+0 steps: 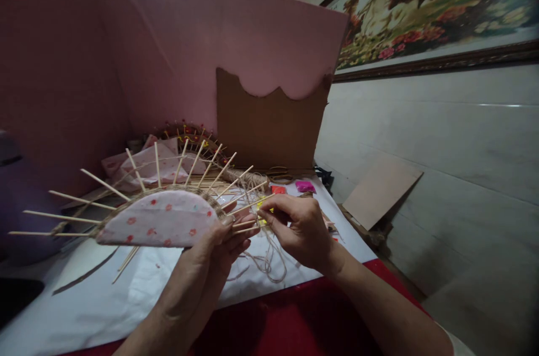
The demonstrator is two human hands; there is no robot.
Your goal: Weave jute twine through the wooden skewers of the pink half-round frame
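Observation:
My left hand (219, 246) grips the right end of a half-round piece (158, 218) covered in white cloth with small red flowers. Thin wooden sticks (158, 164) fan out from its curved edge, and twine (181, 188) is woven between them along that edge. My right hand (297, 227) pinches the twine close to the rightmost sticks, with thumb and forefinger together. Loose loops of twine (269, 266) hang below the fingers onto the white table cover. Part of the piece's right end is hidden behind my left thumb.
Behind the piece lie folded flowered cloth (147, 162), a curved work with coloured beads (191, 134) and bundled sticks (210, 183). Red (278, 190) and magenta packets (305, 186) rest near scissors (280, 177). A cut cardboard sheet (269, 126) stands at the back.

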